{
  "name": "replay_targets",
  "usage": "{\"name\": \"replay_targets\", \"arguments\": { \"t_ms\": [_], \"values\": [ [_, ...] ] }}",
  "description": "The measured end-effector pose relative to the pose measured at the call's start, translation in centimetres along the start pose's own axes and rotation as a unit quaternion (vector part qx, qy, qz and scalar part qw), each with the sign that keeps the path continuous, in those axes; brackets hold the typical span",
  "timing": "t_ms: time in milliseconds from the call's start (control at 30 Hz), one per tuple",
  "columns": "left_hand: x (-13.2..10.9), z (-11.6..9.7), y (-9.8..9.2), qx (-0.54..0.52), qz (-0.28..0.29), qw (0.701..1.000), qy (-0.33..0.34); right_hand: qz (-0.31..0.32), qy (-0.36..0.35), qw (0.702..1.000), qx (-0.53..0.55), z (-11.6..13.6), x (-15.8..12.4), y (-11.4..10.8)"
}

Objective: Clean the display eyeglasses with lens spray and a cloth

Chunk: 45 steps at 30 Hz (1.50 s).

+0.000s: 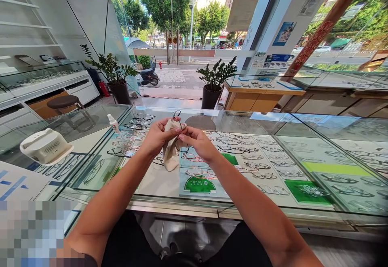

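My left hand [159,135] is closed on a beige cleaning cloth [170,154] that hangs down from its fingers. The cloth is pressed against a pair of thin dark-framed glasses [178,116]. My right hand [197,139] pinches the frame of the same glasses from the right side. Both hands meet above the glass display counter [242,202]. Part of the frame sticks up above the cloth; the lenses are mostly hidden by the cloth and fingers.
Rows of glasses [257,166] lie under the counter glass. A small white spray bottle [113,123] stands on the counter to the left, a white device [45,146] farther left. Two potted plants [214,82] and a stool [64,102] stand beyond.
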State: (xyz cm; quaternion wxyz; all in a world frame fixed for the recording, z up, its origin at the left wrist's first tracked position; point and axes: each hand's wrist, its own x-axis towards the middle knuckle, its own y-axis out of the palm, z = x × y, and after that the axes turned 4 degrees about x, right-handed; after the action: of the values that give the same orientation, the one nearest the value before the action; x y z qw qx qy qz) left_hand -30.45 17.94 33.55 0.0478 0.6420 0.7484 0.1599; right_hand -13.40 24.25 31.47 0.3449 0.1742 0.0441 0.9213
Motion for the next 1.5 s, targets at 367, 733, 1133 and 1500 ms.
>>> {"name": "replay_targets", "arguments": {
  "t_ms": [367, 733, 1133, 1500],
  "values": [
    [0.3, 1.2, -0.3, 0.047, 0.006, 0.999, 0.021, -0.015, -0.045, 0.999, -0.014, 0.5, 0.0, 0.3],
    [-0.1, 0.8, -0.1, 0.026, 0.040, 0.997, 0.066, -0.034, -0.023, 0.999, 0.013, 0.0, 0.0, 0.0],
    [-0.3, 0.8, 0.2, 0.137, -0.039, 0.977, 0.160, 0.003, -0.017, 1.000, 0.022, 0.2, -0.2, 0.2],
    [0.2, 0.4, -0.6, 0.161, -0.029, 0.972, 0.169, 0.020, 0.001, 0.999, 0.031, 0.0, 0.0, 0.4]
  ]
}}
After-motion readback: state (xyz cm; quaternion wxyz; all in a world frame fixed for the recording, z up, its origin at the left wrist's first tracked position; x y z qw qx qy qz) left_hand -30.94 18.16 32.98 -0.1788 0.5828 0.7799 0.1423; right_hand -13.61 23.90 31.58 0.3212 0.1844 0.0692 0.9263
